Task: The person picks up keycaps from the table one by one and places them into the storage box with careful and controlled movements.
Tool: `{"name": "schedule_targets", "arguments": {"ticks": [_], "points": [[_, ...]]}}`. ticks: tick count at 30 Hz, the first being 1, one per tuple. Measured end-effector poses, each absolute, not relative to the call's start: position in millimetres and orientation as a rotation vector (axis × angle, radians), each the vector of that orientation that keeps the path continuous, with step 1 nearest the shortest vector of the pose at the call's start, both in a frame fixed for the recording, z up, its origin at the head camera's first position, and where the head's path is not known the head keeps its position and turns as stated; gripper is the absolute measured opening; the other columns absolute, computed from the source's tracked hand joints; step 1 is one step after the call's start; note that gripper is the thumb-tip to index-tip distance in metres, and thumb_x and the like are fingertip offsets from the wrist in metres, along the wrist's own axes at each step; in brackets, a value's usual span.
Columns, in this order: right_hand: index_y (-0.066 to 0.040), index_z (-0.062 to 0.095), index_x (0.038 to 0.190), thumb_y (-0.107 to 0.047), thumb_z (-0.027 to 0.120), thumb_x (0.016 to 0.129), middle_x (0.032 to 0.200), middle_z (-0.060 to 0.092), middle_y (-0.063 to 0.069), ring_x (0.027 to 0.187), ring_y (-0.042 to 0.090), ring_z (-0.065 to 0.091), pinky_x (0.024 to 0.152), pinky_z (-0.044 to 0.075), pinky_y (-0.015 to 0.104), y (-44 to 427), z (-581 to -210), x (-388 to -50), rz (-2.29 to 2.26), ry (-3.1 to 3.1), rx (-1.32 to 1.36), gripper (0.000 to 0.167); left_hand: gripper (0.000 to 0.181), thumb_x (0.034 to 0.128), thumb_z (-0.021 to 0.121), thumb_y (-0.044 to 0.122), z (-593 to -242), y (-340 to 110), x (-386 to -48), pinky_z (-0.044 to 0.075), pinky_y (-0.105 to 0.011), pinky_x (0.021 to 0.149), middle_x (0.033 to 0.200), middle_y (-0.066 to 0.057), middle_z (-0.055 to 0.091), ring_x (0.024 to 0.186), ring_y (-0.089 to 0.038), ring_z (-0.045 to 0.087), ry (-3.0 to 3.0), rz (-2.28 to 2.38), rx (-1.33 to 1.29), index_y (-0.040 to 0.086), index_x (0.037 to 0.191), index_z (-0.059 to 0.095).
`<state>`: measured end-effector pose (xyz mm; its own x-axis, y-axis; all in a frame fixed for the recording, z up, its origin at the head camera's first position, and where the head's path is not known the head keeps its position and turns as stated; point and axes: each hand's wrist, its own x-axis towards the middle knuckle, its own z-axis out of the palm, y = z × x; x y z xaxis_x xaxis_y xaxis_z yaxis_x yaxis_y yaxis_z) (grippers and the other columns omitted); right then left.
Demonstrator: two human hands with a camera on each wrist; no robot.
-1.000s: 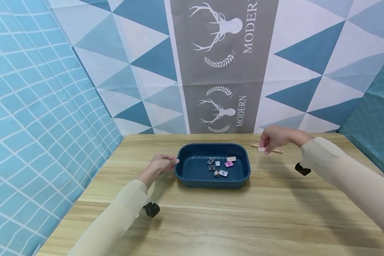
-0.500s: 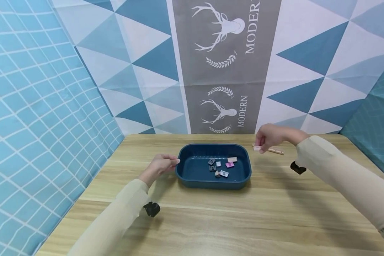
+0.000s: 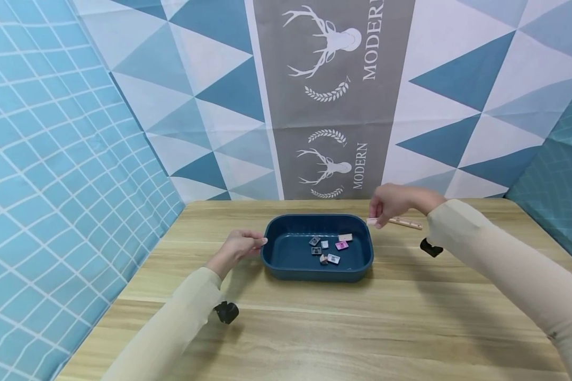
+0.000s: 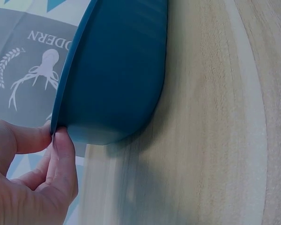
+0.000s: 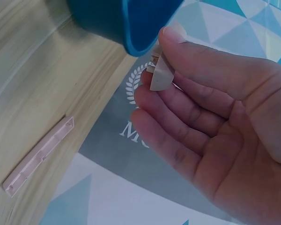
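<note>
A dark blue plastic bin (image 3: 314, 275) stands on the table. Its left rim is pinched between the thumb and fingers of my left hand (image 3: 240, 244), as the left wrist view of the bin (image 4: 112, 70) shows closely. My right hand (image 3: 394, 201) pinches a whitish keycap (image 5: 163, 76) just off the bin's right rim; its stem side shows in the right wrist view. Several small keycaps lie in the bin, among them a magenta one (image 3: 341, 245), a dark one (image 3: 316, 251) and a white one with markings (image 3: 333, 259).
A long pale pink spacebar keycap (image 5: 40, 157) lies underside up on the wooden table (image 3: 314, 328), right of the bin. A patterned cloth wall (image 3: 333, 116) rises at the table's back edge, and a blue grid cloth (image 3: 66, 159) hangs along the left.
My right hand has moved left with the whitish keycap, from over the long pink keycap to the bin's right rim. My left hand stays on the left rim.
</note>
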<state>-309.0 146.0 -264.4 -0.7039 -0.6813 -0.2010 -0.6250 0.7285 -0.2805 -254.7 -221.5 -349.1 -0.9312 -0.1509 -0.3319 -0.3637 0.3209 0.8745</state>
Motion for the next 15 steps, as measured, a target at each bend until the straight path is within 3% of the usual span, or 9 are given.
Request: {"name": "schedule_targets", "arguments": {"ticks": [15], "points": [[-0.008,0.072,0.084,-0.012,0.078,0.079,0.078,0.069,0.001,0.068,0.011,0.056,0.064,0.053,0.023,120.3,-260.2,-307.7,-0.221,2.662,-1.021,0.008,0.025,0.0915,0.064,0.007,-351.2,-222.3,-254.7,0.054,-0.038,0.099,0.099,-0.009,0.063,0.075,-0.009,0.060,2.405,1.664,-0.476,-0.005,0.113,0.063]]}}
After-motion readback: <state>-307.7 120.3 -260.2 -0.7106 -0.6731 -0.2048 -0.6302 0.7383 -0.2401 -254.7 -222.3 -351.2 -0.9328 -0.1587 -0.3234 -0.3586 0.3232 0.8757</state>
